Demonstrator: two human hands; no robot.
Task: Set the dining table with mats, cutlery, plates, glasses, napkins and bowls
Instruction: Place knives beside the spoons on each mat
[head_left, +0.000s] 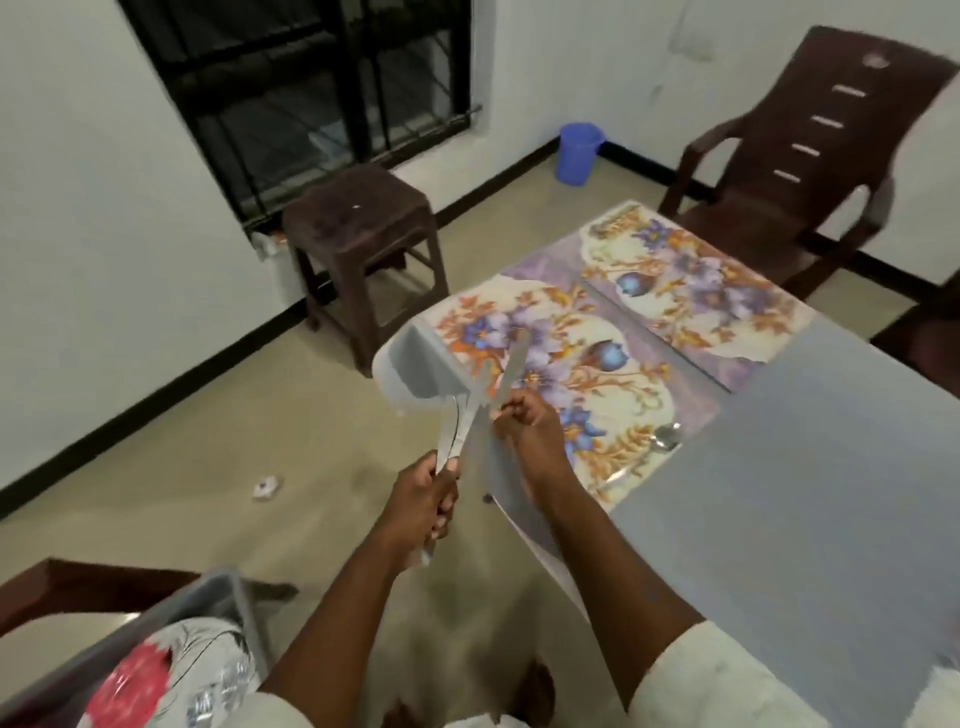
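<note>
Two floral place mats lie side by side on the grey table (810, 467): the near mat (561, 358) and the far mat (691, 275). A spoon (655, 451) rests on the near mat's right edge. My left hand (423, 501) is closed around a bunch of cutlery (453, 431) held upright beside the table's left edge. My right hand (524, 423) pinches a knife (511, 364) whose blade points up over the near mat.
A brown plastic chair (810, 171) stands at the table's far end and a brown stool (363, 234) under the window. A blue bucket (577, 153) sits by the wall. A grey bin (171, 654) with patterned items is at lower left.
</note>
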